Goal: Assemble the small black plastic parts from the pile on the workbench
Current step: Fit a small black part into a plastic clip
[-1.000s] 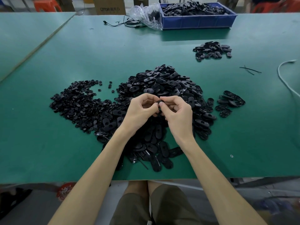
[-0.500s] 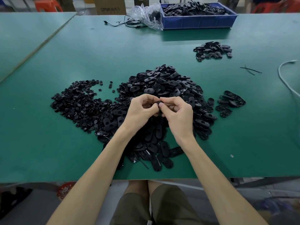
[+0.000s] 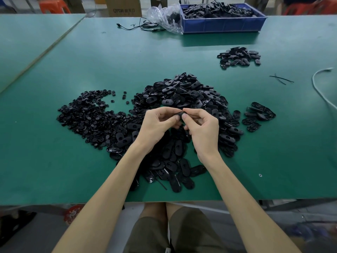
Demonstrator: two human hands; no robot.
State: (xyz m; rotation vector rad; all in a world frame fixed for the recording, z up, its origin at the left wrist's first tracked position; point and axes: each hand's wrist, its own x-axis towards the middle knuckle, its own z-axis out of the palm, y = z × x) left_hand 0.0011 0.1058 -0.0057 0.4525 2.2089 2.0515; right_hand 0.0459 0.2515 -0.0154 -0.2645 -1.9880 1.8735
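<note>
Standing beside the green-matted work surface, I see the person's left hand and right hand brought together just above the near side of the large heap of oval black plastic shells. The fingers of both are curled in, pinching one small black plastic piece between thumbs and forefingers. It is mostly hidden, so I cannot tell whether two parts have been joined there or are only being lined up. To my eye the job is in its early stretch. The heap is broad and deep, and the spread of tiny round black plastic parts touching its left edge is just as plentiful. Only a little group of oval black pieces lies set apart just right of the heap, with another small dark cluster farther back. Those may be the finished ones, though from here I cannot confirm it. At the far edge a blue plastic crate is heaped with more black parts, whether stock or finished work I cannot say. A crumpled clear plastic bag and a thin black cable lie beside it. The only writing I can find is on the brown cardboard box behind the surface. Its dark print looks like "QTOR", followed by characters too blurred to read. No brand or label shows on the parts themselves.
</note>
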